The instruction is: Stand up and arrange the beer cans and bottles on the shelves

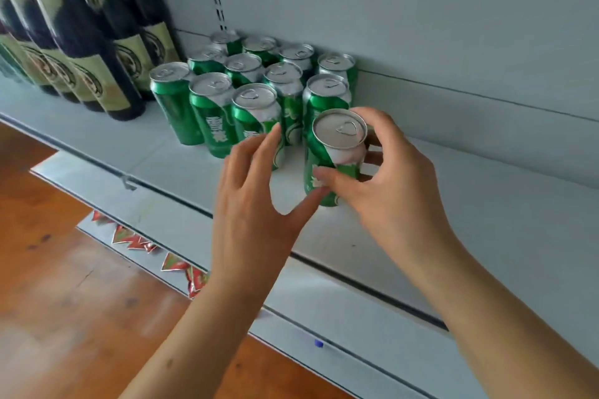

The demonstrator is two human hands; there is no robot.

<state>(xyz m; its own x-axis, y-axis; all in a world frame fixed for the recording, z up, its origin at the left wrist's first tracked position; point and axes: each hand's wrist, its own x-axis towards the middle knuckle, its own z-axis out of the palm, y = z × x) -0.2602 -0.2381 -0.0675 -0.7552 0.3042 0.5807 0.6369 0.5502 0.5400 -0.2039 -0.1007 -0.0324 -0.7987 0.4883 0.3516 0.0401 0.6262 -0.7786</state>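
Head view: we had the right hand (385,178) gripping a green aluminium beer can (335,155) upright at the white metal shelf (486,220) front, left hand (256,191) loose and empty, upright can cluster (252,91) and dark labelled bottles (81,42) already placed, so near done, we judged.

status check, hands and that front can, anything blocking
Right hand grips front can, upright on shelf. Left hand open beside it, thumb near its base. Other cans grouped behind; nothing blocking.
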